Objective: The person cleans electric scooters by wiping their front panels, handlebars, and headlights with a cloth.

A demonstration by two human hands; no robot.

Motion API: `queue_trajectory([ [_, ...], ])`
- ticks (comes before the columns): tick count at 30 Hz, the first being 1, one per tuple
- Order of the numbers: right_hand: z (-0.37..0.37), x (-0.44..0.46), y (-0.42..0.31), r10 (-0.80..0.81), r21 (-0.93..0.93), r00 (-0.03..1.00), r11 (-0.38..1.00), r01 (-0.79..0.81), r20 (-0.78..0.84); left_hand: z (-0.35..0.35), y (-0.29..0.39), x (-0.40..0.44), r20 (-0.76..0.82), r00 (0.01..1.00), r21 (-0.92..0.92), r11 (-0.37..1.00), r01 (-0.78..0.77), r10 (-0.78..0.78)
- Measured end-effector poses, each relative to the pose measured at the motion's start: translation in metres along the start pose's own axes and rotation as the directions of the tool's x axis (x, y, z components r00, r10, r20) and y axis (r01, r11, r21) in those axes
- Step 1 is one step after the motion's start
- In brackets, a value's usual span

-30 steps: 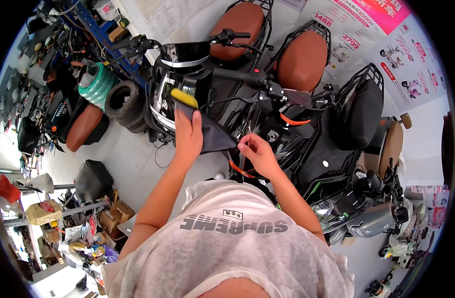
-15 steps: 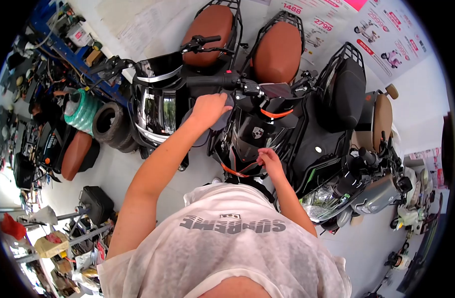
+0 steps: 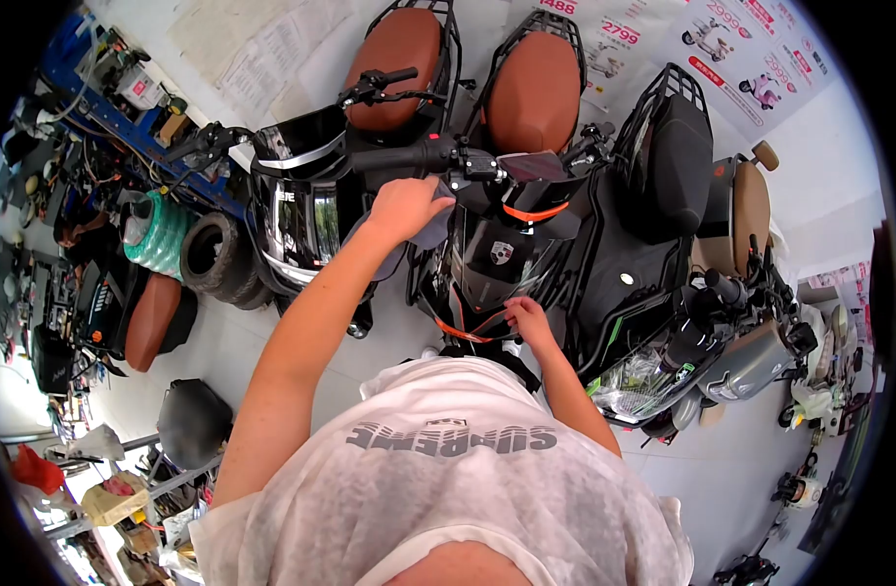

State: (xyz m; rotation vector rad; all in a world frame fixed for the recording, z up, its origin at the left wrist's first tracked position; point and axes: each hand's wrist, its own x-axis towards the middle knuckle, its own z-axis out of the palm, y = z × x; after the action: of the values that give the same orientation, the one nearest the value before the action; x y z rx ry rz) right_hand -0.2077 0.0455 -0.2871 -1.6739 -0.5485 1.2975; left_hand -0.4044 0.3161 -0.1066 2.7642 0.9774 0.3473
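Two bare hands work in the head view over a glossy black scooter with orange trim (image 3: 485, 283). One second ago the limp, dark grey cloth (image 3: 434, 232) was spread flat, with a yellow piece at its top and the right hand at its corner; now it hangs bunched beside the black, ribbed handlebar (image 3: 399, 158). The left grip (image 3: 405, 209) is closed on it, thumb stretched along the upper edge, other fingertips hidden. The right grip (image 3: 528, 318) has come away from the cloth to the scooter's front panel, fingers loosely bent with nothing seen in them; whether the tips meet cannot be told. Compared with half a second ago, both keep nearly the same pose.

"SUPREME" reads upside down across the mottled off-white shirt (image 3: 458, 479). "2999" and "2799" stand in red on the white paper posters (image 3: 751, 59), and a shield-shaped emblem (image 3: 502, 252) marks the front panel. Smooth, rounded brown seats (image 3: 534, 93) contrast with the dull, ring-shaped black rubber tyres (image 3: 216, 256).
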Motion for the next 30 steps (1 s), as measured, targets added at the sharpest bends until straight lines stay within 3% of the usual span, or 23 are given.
queue_trajectory([
  [1, 0.001, 0.009, 0.004, 0.0, 0.003, 1.0, 1.0, 0.0, -0.001, -0.001, -0.003, -0.002, -0.007, 1.0, -0.042, 0.999, -0.02, 0.019],
  [3, 0.002, 0.027, 0.006, -0.309, -0.242, 0.942, 0.932, 0.271, -0.133, -0.004, -0.008, -0.007, -0.004, 1.0, -0.066, 0.998, -0.015, 0.015],
  [5, 0.006, 0.013, -0.044, -0.281, -0.346, 0.947, 0.913, 0.215, -0.155, -0.007, -0.013, -0.014, -0.002, 1.0, -0.091, 0.996, -0.01, 0.01],
  [7, 0.009, 0.008, -0.077, -0.588, -0.805, 0.808, 0.497, 0.324, -0.038, -0.009, -0.02, -0.023, 0.004, 0.999, -0.116, 0.992, 0.046, -0.046],
  [8, 0.01, 0.009, -0.085, -0.59, -0.803, 0.807, 0.499, 0.326, -0.039, -0.011, -0.022, -0.028, 0.024, 0.995, -0.086, 0.991, 0.101, -0.1],
  [10, 0.012, 0.014, -0.097, -0.642, -0.881, 0.761, 0.303, 0.364, 0.094, -0.01, -0.026, -0.038, 0.018, 0.989, -0.084, 0.986, 0.145, -0.144],
  [11, 0.013, 0.017, -0.095, -0.645, -0.878, 0.758, 0.302, 0.371, 0.099, -0.01, -0.028, -0.042, 0.013, 0.982, -0.088, 0.978, 0.19, -0.189],
  [13, 0.014, 0.026, -0.085, -0.67, -0.945, 0.715, 0.064, 0.319, 0.197, -0.011, -0.02, -0.046, -0.033, 0.983, -0.039, 0.983, 0.178, -0.18],
  [14, 0.012, 0.029, -0.081, -0.582, -0.956, 0.785, 0.045, 0.291, 0.212, -0.01, -0.019, -0.046, -0.07, 0.982, -0.021, 0.985, 0.174, -0.175],
  [17, 0.018, 0.02, -0.082, -0.528, -0.97, 0.826, 0.015, 0.242, 0.197, -0.009, -0.012, -0.053, -0.103, 0.972, 0.022, 0.977, 0.212, -0.209],
  [19, 0.019, 0.024, -0.081, -0.498, -0.97, 0.845, 0.025, 0.241, 0.197, 0.0, -0.015, -0.063, -0.343, 0.927, -0.08, 0.988, 0.132, -0.152],
  [21, 0.018, 0.024, -0.079, -0.532, -0.969, 0.826, 0.041, 0.244, 0.186, 0.008, -0.026, -0.074, -0.3, 0.927, -0.124, 0.973, 0.197, -0.226],
  [23, 0.017, 0.024, -0.078, -0.526, -0.969, 0.828, 0.032, 0.246, 0.192, 0.015, -0.04, -0.083, -0.362, 0.872, -0.476, 0.869, 0.131, -0.33],
  [24, 0.016, 0.023, -0.079, -0.522, -0.969, 0.83, 0.027, 0.246, 0.196, 0.015, -0.04, -0.09, -0.354, 0.862, -0.553, 0.824, 0.12, -0.362],
  [25, 0.016, 0.023, -0.079, -0.518, -0.969, 0.832, 0.022, 0.246, 0.199, 0.015, -0.045, -0.096, -0.353, 0.862, -0.548, 0.827, 0.125, -0.364],
  [27, 0.017, 0.024, -0.076, -0.515, -0.968, 0.834, 0.027, 0.249, 0.2, 0.01, -0.051, -0.104, -0.208, 0.841, -0.72, 0.66, 0.214, -0.499],
  [30, 0.019, 0.027, -0.074, -0.514, -0.973, 0.84, 0.043, 0.226, 0.172, -0.011, -0.056, -0.108, -0.211, 0.825, -0.8, 0.577, 0.162, -0.524],
])
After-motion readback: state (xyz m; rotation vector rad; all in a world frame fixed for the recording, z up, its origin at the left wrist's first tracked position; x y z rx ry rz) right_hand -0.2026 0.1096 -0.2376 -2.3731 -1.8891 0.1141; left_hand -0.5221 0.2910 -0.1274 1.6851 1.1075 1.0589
